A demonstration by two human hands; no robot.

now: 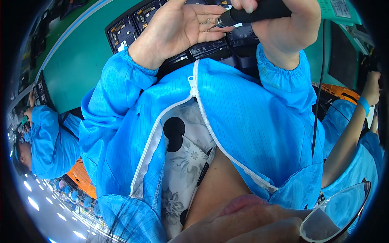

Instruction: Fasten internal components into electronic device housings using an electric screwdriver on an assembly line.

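My left hand (pixel 172 34) lies palm up with its fingers stretched out, above several dark plastic housings (pixel 123 31). Small screws (pixel 208 21) rest loose on its fingers. Wrapped round a black electric screwdriver (pixel 259 12), my right hand (pixel 293 32) is closed. The screwdriver points left, its metal bit (pixel 214 26) right at the screws on my left fingers. Whether a screw sits on the bit is too small to tell. Small fittings and white pieces show inside the housings, which my hands partly hide.
Under the housings is a green work surface (pixel 77 77). A dark cable (pixel 320 93) hangs down at the right. One co-worker in a blue sleeve (pixel 52 137) is at the left; another person's forearm (pixel 352 133) reaches in at the right. Orange crates (pixel 81 176) stand near the left co-worker.
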